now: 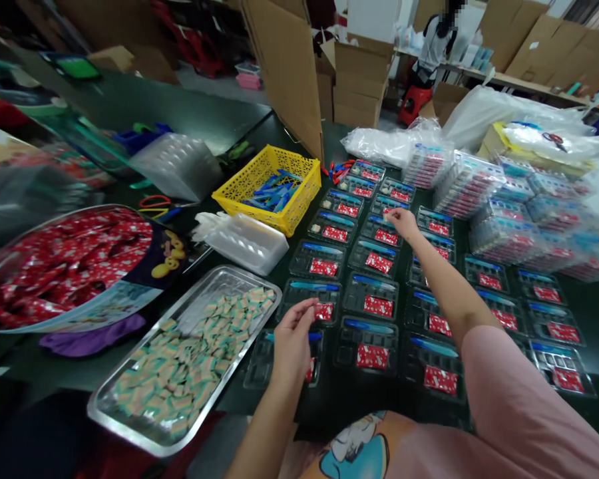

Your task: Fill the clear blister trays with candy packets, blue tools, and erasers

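My right hand (403,224) reaches over the rows of clear plastic trays, pinching a small pale eraser-like block (387,217) above a tray (378,231) in the second column. My left hand (294,330) hovers over the nearer trays, thumb and fingertips together beside a red patterned packet (323,311); whatever is in them is hidden. Each nearby tray holds a blue pen (368,326) and a red packet (372,356). Pale blocks sit in some farther trays. To the left, a metal tray (96,404) carries many pastel-striped blocks (180,372).
A yellow basket (299,217) of blue pens stands behind the metal tray. Red packets (80,266) fill a large tub at left, near a purple glove (92,338). Stacked filled trays (504,226) rise at right. A person (435,46) is in the background.
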`<state>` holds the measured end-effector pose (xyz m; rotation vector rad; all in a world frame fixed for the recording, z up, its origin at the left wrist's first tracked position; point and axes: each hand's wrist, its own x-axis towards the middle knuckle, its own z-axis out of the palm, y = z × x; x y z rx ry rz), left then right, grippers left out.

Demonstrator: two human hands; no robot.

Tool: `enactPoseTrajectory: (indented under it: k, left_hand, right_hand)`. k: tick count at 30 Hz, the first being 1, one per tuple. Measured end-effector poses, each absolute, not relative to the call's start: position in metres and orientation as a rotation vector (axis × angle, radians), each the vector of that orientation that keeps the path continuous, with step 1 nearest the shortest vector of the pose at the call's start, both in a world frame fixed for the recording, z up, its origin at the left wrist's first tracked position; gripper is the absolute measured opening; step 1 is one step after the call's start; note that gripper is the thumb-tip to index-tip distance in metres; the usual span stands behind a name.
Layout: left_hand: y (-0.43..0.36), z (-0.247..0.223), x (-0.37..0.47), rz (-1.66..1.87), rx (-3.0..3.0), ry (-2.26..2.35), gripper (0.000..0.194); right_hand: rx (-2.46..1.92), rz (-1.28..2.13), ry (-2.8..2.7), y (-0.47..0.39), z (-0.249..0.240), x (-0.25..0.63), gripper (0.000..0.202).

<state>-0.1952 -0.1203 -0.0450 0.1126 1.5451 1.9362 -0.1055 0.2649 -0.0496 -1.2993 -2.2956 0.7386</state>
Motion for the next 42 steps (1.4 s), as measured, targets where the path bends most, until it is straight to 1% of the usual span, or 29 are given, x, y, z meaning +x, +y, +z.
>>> enactPoseTrajectory:
  k: [8,16,22,26,29,31,36,42]
  left_hand:
    - [-0.13,-0.044,-0.215,1.965,0.108,1.618,0.028]
    - [-0.122,-0.046,-0.222,1.966,0.143,1.697,0.025]
    - [-0.115,-0.048,-0.22,1.947,0.14,1.701,0.024]
    - [-0.113,-0.047,-0.22,1.941,0.157,1.716,0.024]
    - [-0.113,-0.047,-0.221,1.94,0.161,1.715,0.024]
    - [-0.114,-0.046,-0.222,1.946,0.156,1.705,0.024]
    - [-0.115,-0.043,-0.224,1.964,0.144,1.705,0.024]
    - [-0.118,-0.039,-0.226,2.011,0.141,1.712,0.023]
  right_hand:
    - [-1.332,0.662,-2.519,0.319,-0.05,-0.159,0.018]
    - [-1.371,0.532,-2.807,0.343,-0.049,-0.176,0.02]
    - [-1.32,0.405,-2.974,0.344,-0.044,-0.184,0.019]
    - [-1.282,0.301,-3.014,0.342,-0.04,-0.187,0.025]
    - [-1.251,0.248,-3.045,0.339,-0.04,-0.186,0.023]
    - [-1.238,0.206,-3.051,0.336,-0.042,-0.185,0.022]
    - [-1.237,0.099,-3.01,0.327,-0.047,-0.18,0.025]
    - [-1.274,-0.01,-2.994,0.312,-0.053,-0.18,0.022]
